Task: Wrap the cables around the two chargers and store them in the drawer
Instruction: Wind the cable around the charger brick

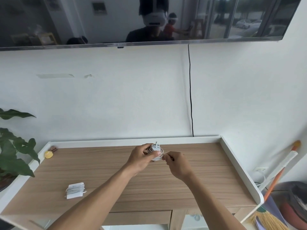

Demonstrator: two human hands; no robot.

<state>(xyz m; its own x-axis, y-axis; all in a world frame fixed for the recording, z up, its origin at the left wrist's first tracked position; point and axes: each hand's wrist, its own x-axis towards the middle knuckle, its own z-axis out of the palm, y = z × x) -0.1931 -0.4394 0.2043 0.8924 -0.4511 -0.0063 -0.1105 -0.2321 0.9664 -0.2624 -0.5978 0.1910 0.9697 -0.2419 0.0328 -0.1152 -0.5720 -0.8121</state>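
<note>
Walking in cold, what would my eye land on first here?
Two bare arms meet at mid-desk: the left hand grips a white charger with cable wound round it, and the right hand pinches the cable's loose end. Another wrapped charger lies on the wooden top toward the left front. Above, a big dark wall screen reflects the room.

Two chargers (155,148) (76,185), two cables (157,158) (74,190), two hands (141,157) (177,163), one television (99,22), one plant (15,146), one broom (267,219), one table (166,188).
</note>
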